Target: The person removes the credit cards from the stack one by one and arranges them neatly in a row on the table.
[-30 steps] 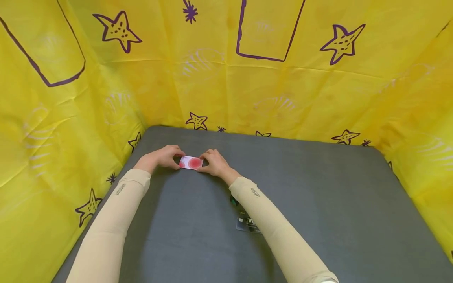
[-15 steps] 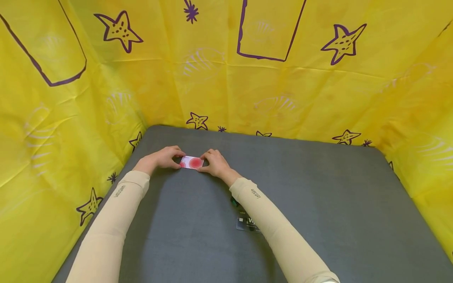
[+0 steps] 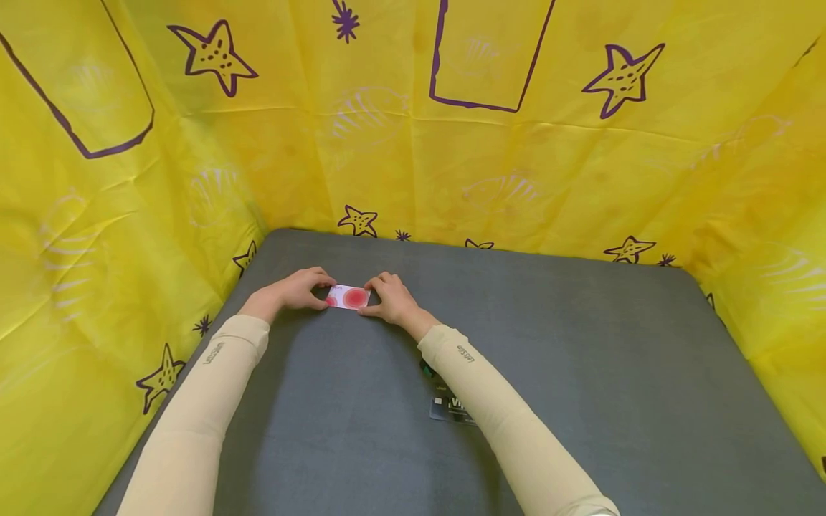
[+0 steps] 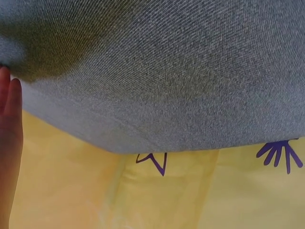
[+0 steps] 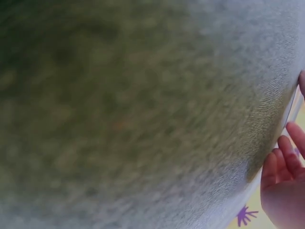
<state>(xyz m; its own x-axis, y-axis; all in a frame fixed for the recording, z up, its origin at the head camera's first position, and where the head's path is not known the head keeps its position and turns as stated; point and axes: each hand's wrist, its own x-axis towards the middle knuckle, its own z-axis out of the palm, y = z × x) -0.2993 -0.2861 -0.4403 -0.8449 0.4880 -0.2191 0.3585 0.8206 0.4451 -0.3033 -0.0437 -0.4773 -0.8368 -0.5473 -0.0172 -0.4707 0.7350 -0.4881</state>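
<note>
A white card with red circles [image 3: 354, 297] lies level at the far left part of the grey table [image 3: 361, 401]. My left hand [image 3: 298, 289] holds its left edge, thumb at the near corner and fingers at the far one. On the opposite short edge, my right hand [image 3: 395, 299] pinches the card between thumb and fingers. The left wrist view catches only part of the left hand [image 4: 10, 121] at its border. Fingers of the right hand [image 5: 285, 179] show at the right of the right wrist view, close over the grey cloth.
Partly under the right forearm lies a dark card with VIP lettering [image 3: 444, 411], with another dark piece and a small green item [image 3: 427, 370] just beyond it. Yellow fabric walls [image 3: 387, 165] with purple drawings enclose the table's back and sides.
My left hand has shifted very slightly left. The card and my right hand stay almost where they were.
</note>
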